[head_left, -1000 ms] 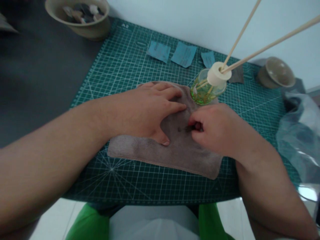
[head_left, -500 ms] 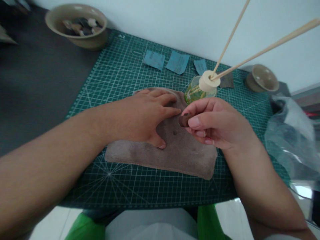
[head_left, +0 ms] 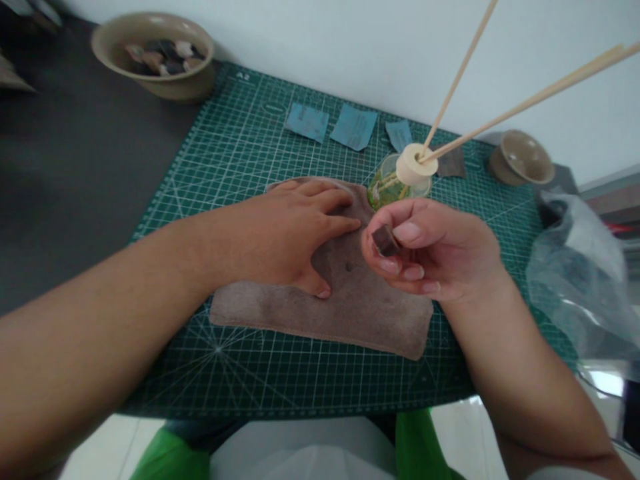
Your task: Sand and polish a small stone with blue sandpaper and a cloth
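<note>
A brown cloth lies spread on the green cutting mat, with a small dark spot near its middle. My left hand rests flat on the cloth, fingers spread, holding nothing. Above the cloth's right part, my right hand pinches a small dark brown block between thumb and fingers. One flat face of the block shows; part of it is hidden by the fingers. Just behind that hand stands a glass jar of green liquid with a pale round stopper.
Long wooden sticks rise from the stopper toward the upper right. Several blue packets lie along the mat's back. A large bowl of stones is at back left; a smaller bowl and a clear plastic bag are at right.
My right hand has turned and shifted slightly right, so the block now shows a flat squarish face. My left hand stays in place on the cloth.
</note>
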Action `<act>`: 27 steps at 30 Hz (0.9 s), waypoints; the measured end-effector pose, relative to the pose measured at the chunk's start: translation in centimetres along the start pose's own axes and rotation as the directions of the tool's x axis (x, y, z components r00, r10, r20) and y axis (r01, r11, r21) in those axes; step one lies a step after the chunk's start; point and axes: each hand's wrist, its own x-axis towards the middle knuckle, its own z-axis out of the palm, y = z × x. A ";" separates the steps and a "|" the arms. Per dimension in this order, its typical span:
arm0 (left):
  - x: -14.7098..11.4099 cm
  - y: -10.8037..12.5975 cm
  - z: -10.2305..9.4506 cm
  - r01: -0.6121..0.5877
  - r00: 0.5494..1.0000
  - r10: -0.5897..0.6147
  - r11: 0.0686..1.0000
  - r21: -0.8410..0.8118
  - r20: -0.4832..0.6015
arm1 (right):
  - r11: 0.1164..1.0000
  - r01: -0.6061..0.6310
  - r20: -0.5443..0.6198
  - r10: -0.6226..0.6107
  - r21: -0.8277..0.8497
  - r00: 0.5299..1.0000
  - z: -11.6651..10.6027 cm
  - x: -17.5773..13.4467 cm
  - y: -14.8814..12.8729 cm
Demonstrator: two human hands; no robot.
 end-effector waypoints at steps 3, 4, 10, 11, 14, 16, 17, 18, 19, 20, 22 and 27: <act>0.0 -0.1 0.1 -0.003 1.000 0.002 1.000 0.010 0.015 | 0.929 0.131 -0.128 -0.185 -0.347 0.974 0.4 0.4 0.9; 0.0 -0.2 0.2 -0.004 1.000 0.004 1.000 0.008 0.011 | 0.810 0.181 -0.146 -0.310 -0.558 0.940 0.5 0.6 1.3; -0.3 -0.6 0.9 -0.003 0.999 0.004 1.000 0.015 -0.033 | -0.086 0.101 0.126 -0.365 -0.991 0.922 1.1 1.5 2.4; -0.3 -0.6 0.9 -0.001 1.000 0.002 1.000 0.023 -0.030 | -0.104 0.081 0.110 -0.318 -0.991 0.942 1.1 1.3 2.3; -0.3 -0.6 0.9 0.010 1.000 -0.009 0.999 0.052 -0.006 | -0.146 -0.007 0.029 -0.241 -0.989 0.970 0.8 0.5 1.6; -0.2 -0.6 0.8 0.016 1.000 -0.016 0.998 0.062 0.009 | -0.156 -0.056 -0.021 -0.218 -0.986 0.976 0.6 -0.1 1.3; -0.2 -0.5 0.7 0.016 1.000 -0.017 0.998 0.061 0.010 | -0.155 -0.070 -0.035 -0.217 -0.985 0.976 0.5 -0.3 1.2; -0.1 -0.5 0.6 0.018 1.000 -0.019 0.998 0.060 0.016 | -0.151 -0.073 -0.038 -0.222 -0.986 0.974 0.4 -0.4 1.2; -0.1 -0.4 0.6 0.021 1.000 -0.022 0.998 0.058 0.021 | -0.141 -0.066 -0.031 -0.235 -0.988 0.971 0.3 -0.4 1.2; -0.1 -0.4 0.5 0.023 0.999 -0.024 0.998 0.054 0.025 | -0.127 -0.054 -0.020 -0.260 -0.990 0.966 0.3 -0.3 1.2; -0.2 -0.5 0.6 0.023 0.999 -0.024 0.999 0.046 0.024 | -0.095 -0.031 0.002 -0.335 -0.995 0.942 0.3 -0.1 1.3; -0.3 -0.9 1.0 -0.003 1.000 0.003 1.000 0.022 0.001 | -0.056 0.027 0.047 -0.401 -0.998 0.915 0.6 1.0 2.0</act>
